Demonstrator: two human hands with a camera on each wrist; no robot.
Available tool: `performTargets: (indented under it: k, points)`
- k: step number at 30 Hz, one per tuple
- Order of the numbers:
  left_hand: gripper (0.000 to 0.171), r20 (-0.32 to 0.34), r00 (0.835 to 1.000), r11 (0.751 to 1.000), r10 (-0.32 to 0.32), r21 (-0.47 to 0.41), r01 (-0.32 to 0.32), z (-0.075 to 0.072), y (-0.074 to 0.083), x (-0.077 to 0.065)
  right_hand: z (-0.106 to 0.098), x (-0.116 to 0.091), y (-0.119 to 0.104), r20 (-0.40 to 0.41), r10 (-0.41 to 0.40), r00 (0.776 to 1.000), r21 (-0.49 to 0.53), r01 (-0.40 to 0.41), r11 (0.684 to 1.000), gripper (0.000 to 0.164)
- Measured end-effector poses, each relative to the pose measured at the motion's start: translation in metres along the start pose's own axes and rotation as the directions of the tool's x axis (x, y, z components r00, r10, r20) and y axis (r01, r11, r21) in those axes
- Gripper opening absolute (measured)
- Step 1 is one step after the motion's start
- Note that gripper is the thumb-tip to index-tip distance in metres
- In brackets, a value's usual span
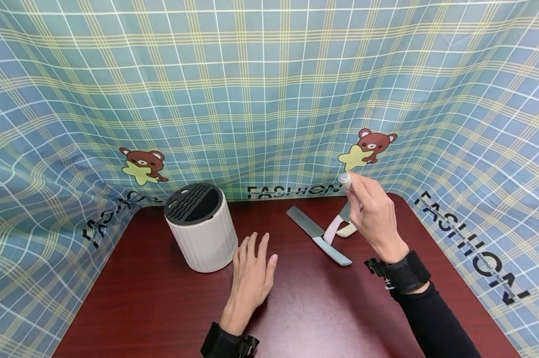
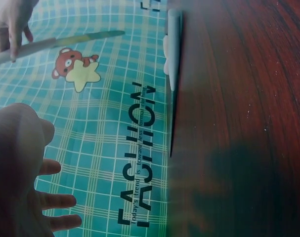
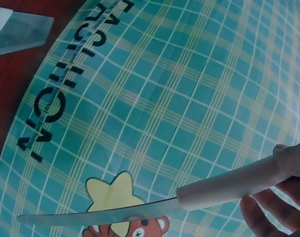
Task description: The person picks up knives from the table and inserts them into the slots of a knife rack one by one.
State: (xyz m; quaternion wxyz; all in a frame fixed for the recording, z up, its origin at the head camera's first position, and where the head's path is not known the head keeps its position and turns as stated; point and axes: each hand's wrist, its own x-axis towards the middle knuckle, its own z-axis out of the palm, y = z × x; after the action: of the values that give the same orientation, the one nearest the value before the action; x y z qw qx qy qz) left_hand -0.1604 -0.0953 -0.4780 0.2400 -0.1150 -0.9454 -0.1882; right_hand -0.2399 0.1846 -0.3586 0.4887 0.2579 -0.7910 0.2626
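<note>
In the head view my right hand (image 1: 371, 211) is raised over the right side of the table, fingers curled round the white handle of a knife (image 1: 345, 180). The right wrist view shows the knife's long narrow blade (image 3: 100, 216) extending from the white handle (image 3: 229, 183). My left hand (image 1: 253, 273), fingers loosely extended, is low over the table beside a white ribbed knife block (image 1: 209, 241) with a slotted black top. A broad-bladed knife with a light blue handle (image 1: 332, 251) lies between the hands. Beyond it are a pale pink handle (image 1: 332, 229) and a cream handle (image 1: 347, 230), partly hidden.
The dark red wooden table (image 1: 162, 308) has rounded far corners. Plaid blue-green cloth (image 1: 269, 99) with bear prints and lettering hangs behind it and along both sides. Black straps (image 1: 405, 271) are worn on both wrists.
</note>
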Motion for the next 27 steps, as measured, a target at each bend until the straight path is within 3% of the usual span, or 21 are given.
performTargets:
  k: [7, 20, 27]
  points:
    - [0.053, -0.035, 0.999, 1.000, 0.024, -0.005, -0.024, 0.000, 0.000, 0.002, 0.001, 0.005, -0.010, -0.006, -0.032, 0.999, 0.027, 0.032, 0.999, 0.042]
    - [0.053, -0.034, 0.999, 1.000, 0.020, 0.011, -0.020, -0.001, 0.001, 0.002, 0.001, 0.013, -0.032, -0.011, -0.050, 0.999, 0.089, 0.050, 0.995, 0.047]
    - [0.054, -0.038, 0.999, 1.000, 0.016, 0.009, -0.015, -0.001, 0.001, 0.002, 0.006, 0.014, -0.043, -0.020, -0.111, 0.994, 0.104, 0.113, 0.988, 0.052]
